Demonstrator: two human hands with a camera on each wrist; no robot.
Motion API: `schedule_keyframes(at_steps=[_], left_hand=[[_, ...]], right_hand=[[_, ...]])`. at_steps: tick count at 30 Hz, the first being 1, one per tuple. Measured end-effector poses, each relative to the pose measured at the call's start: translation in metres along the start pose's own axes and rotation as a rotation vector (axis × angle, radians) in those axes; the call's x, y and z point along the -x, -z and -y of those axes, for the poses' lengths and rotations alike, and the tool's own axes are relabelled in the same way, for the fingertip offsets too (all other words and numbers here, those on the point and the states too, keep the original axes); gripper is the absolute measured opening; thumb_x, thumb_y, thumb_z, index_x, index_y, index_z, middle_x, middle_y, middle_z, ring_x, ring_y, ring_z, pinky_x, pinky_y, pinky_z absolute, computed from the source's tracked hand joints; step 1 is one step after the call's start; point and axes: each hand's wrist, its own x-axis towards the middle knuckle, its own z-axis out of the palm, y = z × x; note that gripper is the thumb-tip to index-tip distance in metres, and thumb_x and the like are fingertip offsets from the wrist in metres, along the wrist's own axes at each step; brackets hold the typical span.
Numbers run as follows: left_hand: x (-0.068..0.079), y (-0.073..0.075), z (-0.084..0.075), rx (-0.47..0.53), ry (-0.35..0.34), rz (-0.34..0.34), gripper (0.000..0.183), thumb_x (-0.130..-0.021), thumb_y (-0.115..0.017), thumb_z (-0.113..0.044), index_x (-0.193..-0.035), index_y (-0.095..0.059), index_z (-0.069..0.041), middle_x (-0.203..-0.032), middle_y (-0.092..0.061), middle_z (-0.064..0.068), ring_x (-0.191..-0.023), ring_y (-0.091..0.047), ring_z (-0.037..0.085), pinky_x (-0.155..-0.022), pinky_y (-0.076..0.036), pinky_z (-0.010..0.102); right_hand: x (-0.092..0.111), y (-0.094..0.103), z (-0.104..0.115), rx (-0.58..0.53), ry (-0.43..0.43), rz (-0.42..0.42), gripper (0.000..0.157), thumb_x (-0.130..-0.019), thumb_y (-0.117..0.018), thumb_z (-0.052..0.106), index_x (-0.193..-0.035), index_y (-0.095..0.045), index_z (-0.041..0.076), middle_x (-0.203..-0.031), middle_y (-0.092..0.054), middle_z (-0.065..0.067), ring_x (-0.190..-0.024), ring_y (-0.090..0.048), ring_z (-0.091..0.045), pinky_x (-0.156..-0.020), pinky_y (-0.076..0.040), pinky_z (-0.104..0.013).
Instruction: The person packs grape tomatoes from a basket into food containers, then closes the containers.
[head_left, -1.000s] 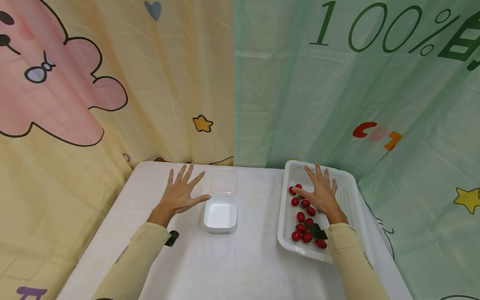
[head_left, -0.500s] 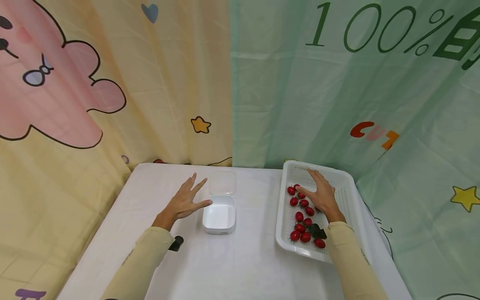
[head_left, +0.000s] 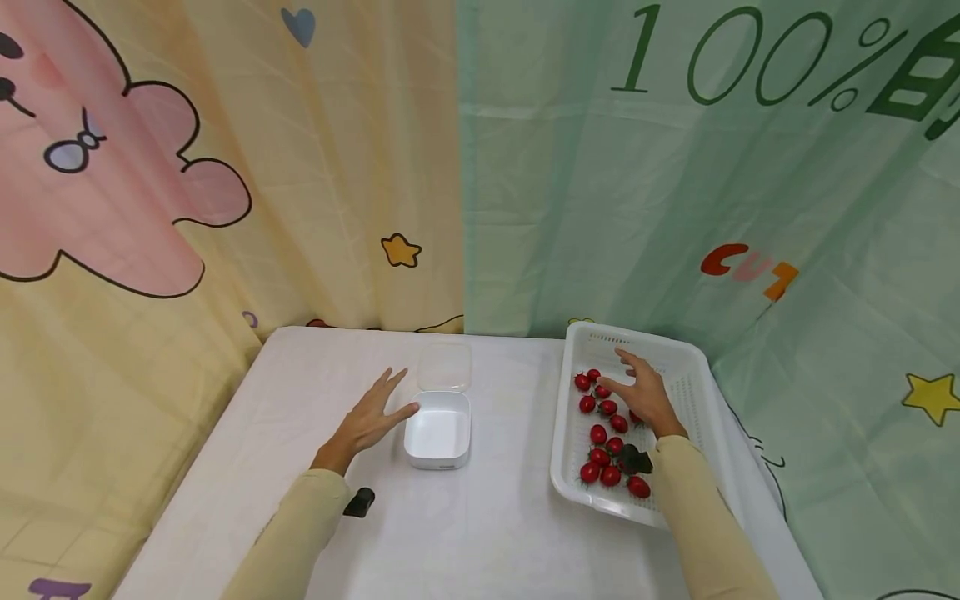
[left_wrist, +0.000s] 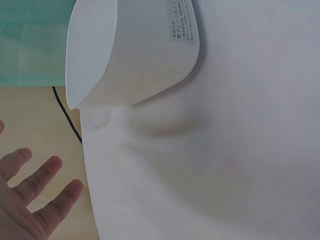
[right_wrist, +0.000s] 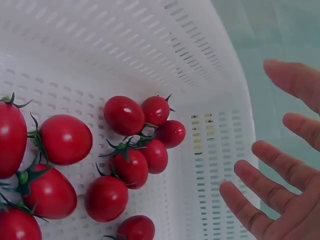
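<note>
My left hand [head_left: 367, 421] is just left of a small square white container [head_left: 438, 437], its thumb tip beside the rim and its fingers extended with nothing in them. In the left wrist view the container [left_wrist: 145, 55] shows a printed label on its side. A clear lid [head_left: 445, 367] lies directly behind it. My right hand [head_left: 643, 398] hovers over a white perforated basket [head_left: 558, 433], fingers apart and holding nothing. Several red cherry tomatoes [head_left: 599, 457] with green stems lie in the basket, mostly left of that hand. The right wrist view shows tomatoes [right_wrist: 125, 116] close up, apart from the fingertips [right_wrist: 230, 192].
A white cloth covers the table [head_left: 480, 533]. Yellow and green printed curtains [head_left: 525, 208] hang right behind it and at the sides. A black wrist-worn piece [head_left: 360, 502] juts from the left sleeve, and another black piece [head_left: 634, 459] by the right sleeve overlaps the tomatoes.
Both hands have come lower and slightly nearer the person, and their widely spread fingers have drawn closer together. The container, lid and basket stay in place; the head view has shifted a little.
</note>
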Motion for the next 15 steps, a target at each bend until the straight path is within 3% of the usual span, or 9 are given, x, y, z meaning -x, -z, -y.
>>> schedule_keyframes(at_steps=[7,15], left_hand=[[0.001,-0.009,0.007,0.082,0.056,-0.04,0.075,-0.095,-0.049,-0.051,-0.153,-0.024,-0.011,-0.155,-0.026,0.02,-0.132,-0.038,0.045,-0.105,-0.029,0.067],[0.005,-0.025,0.017,0.181,0.16,-0.058,0.069,-0.099,-0.042,-0.053,-0.15,-0.031,-0.009,-0.149,-0.036,0.022,-0.127,-0.045,0.045,-0.1,-0.04,0.062]], right_hand=[[-0.008,-0.009,-0.008,-0.064,-0.048,0.053,0.063,-0.093,-0.064,0.021,-0.146,-0.036,0.0,-0.141,-0.041,-0.03,-0.126,-0.042,-0.047,-0.103,-0.039,-0.059],[-0.008,-0.017,-0.025,-0.213,-0.141,0.105,0.058,-0.095,-0.061,0.016,-0.145,-0.036,-0.001,-0.138,-0.042,-0.03,-0.12,-0.049,-0.044,-0.098,-0.046,-0.053]])
